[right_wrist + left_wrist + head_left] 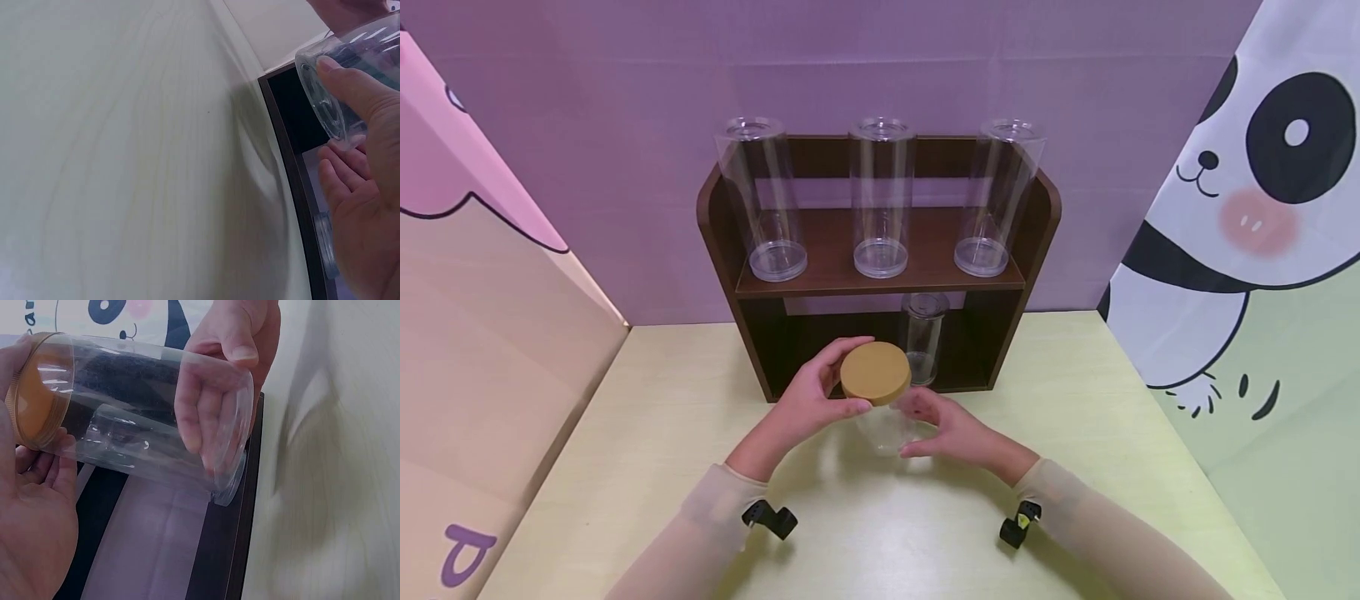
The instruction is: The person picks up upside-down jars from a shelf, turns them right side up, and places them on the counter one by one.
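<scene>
A clear jar [134, 387] with a gold-coloured lid [875, 372] is held upright in front of the shelf, close over the table. My left hand [805, 400] grips it at the lid, thumb on the near side and fingers curled round the far side. Lower down, my right hand [958, 429] holds the jar's body near the base, and its thumb lies along the bottom edge [322, 103] in the right wrist view. Through the clear wall, the left wrist view shows the right fingers behind the jar.
A dark brown two-tier shelf [880, 290] stands against the purple backdrop. Three tall clear canisters [778, 262] are lined up on its upper tier. On the lower tier, a smaller clear jar [925, 337] stands right of centre, just behind the held jar. The pale wooden table [647, 433] extends around.
</scene>
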Motion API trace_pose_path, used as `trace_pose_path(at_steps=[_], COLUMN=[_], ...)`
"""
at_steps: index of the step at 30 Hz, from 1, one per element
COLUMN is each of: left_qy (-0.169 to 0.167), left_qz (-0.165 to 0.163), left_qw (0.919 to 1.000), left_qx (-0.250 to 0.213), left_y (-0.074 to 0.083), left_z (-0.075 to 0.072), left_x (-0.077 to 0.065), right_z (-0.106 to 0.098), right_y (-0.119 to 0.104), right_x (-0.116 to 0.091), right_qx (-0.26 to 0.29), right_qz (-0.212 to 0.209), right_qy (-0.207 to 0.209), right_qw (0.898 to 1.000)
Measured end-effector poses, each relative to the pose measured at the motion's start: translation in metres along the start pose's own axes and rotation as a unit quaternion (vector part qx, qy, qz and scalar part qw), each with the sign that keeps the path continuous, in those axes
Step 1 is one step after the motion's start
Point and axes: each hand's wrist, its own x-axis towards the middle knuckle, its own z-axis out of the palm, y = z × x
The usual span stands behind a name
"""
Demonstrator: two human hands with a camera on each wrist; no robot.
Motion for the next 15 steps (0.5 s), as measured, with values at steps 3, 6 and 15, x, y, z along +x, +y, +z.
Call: trace_pose_path(at_steps=[3,6,15], left_qy=[0.000,0.001,0.011], left_qz=[-0.004,-0.006,-0.009], left_qw=[0.9998,0.9995,0.9984], left_qx=[0.018,0.030,0.054], left_y=[0.0012,0.0013,0.0025], left_z=[0.0012,0.0026,0.0008], left_x=[0.0005,0.0010,-0.0027], right_z=[0.0022,0.0047,0.0094], right_y=[0.0004,0.0008,-0.0023], right_x=[0.0018,0.0039,0.0069], right_qx=[-0.007,-0.021,-0.047], right_qz=[0.008,0.016,0.026], right_qy=[0.003,0.005,0.007], right_qw=[1.000,1.000,0.999])
